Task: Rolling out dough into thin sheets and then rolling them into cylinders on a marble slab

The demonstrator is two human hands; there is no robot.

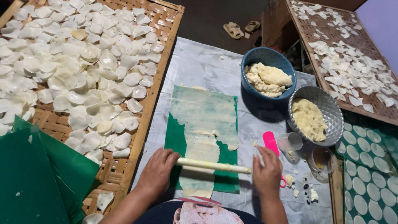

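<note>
Left hand (156, 172) and right hand (267, 174) lay flat, fingers extended, palms pressing ends of pale cylindrical rolling pin (213, 166) across thin cream dough strip (202, 159) on green plastic sheet (178, 137), spreading pressure evenly for thinning.

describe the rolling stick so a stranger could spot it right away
Start at the green sheet lying on the grey plastic cover in the middle. Across its lower part, over a thin strip of dough, lies the rolling stick between the left hand and right hand. It alone is long, thin and pale yellow.

Rolling pin (213, 165) on sheet (203, 120) — bowls (268, 62) right; tray (137, 124) left
</note>
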